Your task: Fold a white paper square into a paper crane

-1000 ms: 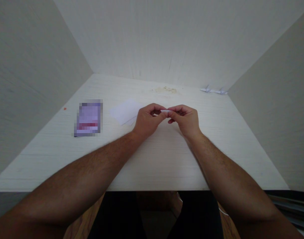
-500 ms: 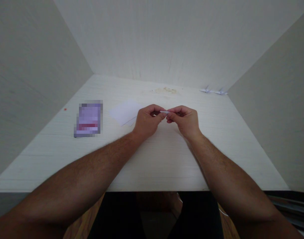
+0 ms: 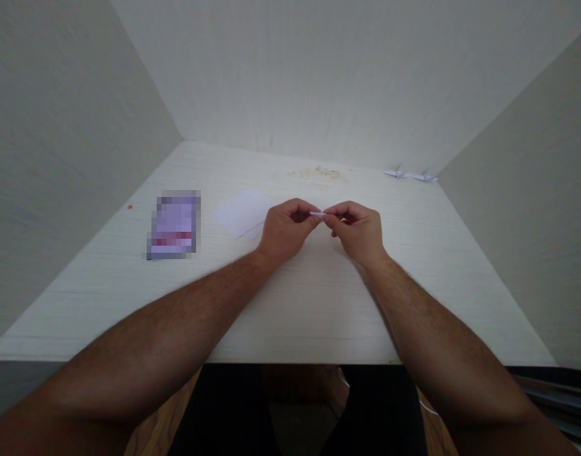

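Observation:
A small piece of folded white paper (image 3: pixel 317 214) is pinched between the fingertips of both hands, above the middle of the table. My left hand (image 3: pixel 290 229) grips its left part between thumb and forefinger. From the other side, my right hand (image 3: pixel 359 229) pinches the right end, with its lower fingers curled under. Most of the paper is hidden by the fingertips, so its full shape cannot be made out. White paper sheets (image 3: pixel 242 212) lie flat just left of my left hand, partly behind it.
On the left of the white table (image 3: pixel 309 316) lies a purple pixelated flat object (image 3: pixel 175 221). A small red speck (image 3: pixel 130 207) is beyond it. Folded paper cranes (image 3: pixel 411 175) stand by the back right corner. A yellowish stain (image 3: pixel 321 172) marks the back. Walls enclose three sides.
Both hands keep hold of the folded paper, and the right fingers have shifted slightly on it. The whole view has moved a little.

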`<action>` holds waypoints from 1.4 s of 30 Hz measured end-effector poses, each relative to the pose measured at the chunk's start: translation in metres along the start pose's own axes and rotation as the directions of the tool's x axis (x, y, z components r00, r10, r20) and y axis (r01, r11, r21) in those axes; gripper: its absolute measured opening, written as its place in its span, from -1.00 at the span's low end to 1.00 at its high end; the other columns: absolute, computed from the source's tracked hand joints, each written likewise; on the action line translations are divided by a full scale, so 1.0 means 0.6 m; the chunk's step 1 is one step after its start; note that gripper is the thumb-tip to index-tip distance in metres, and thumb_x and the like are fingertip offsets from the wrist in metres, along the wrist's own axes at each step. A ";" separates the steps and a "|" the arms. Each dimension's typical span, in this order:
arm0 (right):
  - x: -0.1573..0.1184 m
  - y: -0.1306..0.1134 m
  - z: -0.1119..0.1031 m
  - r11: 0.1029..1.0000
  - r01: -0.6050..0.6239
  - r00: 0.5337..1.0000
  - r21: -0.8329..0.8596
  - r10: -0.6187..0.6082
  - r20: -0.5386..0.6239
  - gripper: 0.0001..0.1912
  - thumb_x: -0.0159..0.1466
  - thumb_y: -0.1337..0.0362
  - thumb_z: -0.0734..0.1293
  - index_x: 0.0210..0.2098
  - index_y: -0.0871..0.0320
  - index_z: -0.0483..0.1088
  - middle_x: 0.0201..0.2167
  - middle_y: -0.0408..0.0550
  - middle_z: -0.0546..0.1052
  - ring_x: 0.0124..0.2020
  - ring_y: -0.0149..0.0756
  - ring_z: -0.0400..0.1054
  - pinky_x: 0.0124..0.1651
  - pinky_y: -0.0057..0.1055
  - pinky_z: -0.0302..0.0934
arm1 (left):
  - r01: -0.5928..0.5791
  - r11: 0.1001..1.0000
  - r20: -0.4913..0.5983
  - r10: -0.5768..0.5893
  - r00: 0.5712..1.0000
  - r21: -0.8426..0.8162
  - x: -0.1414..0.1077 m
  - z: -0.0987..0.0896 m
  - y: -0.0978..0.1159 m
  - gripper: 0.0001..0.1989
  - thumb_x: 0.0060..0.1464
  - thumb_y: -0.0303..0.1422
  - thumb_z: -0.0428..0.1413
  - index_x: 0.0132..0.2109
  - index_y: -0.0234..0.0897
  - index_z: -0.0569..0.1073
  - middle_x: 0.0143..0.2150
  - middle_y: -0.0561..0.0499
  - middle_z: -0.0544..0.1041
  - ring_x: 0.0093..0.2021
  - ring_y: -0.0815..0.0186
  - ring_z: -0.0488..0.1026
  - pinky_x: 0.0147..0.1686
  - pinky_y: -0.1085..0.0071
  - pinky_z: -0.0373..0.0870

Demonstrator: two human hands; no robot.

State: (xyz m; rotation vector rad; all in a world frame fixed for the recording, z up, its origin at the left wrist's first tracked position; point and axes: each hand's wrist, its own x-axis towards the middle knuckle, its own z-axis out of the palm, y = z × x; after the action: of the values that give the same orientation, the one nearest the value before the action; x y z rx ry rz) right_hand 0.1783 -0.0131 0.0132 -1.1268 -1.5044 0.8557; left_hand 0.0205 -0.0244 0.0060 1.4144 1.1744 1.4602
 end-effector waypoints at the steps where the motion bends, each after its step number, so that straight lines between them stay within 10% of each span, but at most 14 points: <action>1: 0.000 0.000 0.000 0.999 0.007 1.000 -0.032 -0.007 -0.006 -0.88 0.11 0.21 0.50 -0.42 0.12 0.55 -0.52 -0.18 0.55 -0.58 -0.49 0.28 -0.52 -0.45 0.18 | 0.002 1.000 0.000 -0.002 1.000 0.003 -0.001 0.000 0.001 -0.86 -0.07 -0.33 0.33 -0.34 -0.27 0.57 -0.48 0.06 0.54 -0.47 0.41 0.40 -0.45 0.46 0.32; 42: -0.004 0.001 -0.001 0.993 0.074 0.997 -0.089 -0.073 0.025 -0.89 0.13 0.23 0.47 -0.46 0.12 0.51 -0.53 -0.18 0.51 -0.55 -0.47 0.24 -0.48 -0.43 0.13 | 0.035 0.999 0.006 -0.035 0.999 -0.003 0.005 -0.003 0.001 -0.91 -0.09 -0.41 0.28 -0.46 -0.26 0.51 -0.50 0.08 0.54 -0.48 0.42 0.40 -0.41 0.43 0.34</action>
State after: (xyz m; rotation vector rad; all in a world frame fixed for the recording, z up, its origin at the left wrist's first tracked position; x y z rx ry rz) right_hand 0.1791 -0.0151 0.0118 -1.1234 -1.6061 0.7584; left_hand 0.0185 -0.0217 0.0078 1.3886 1.1872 1.4321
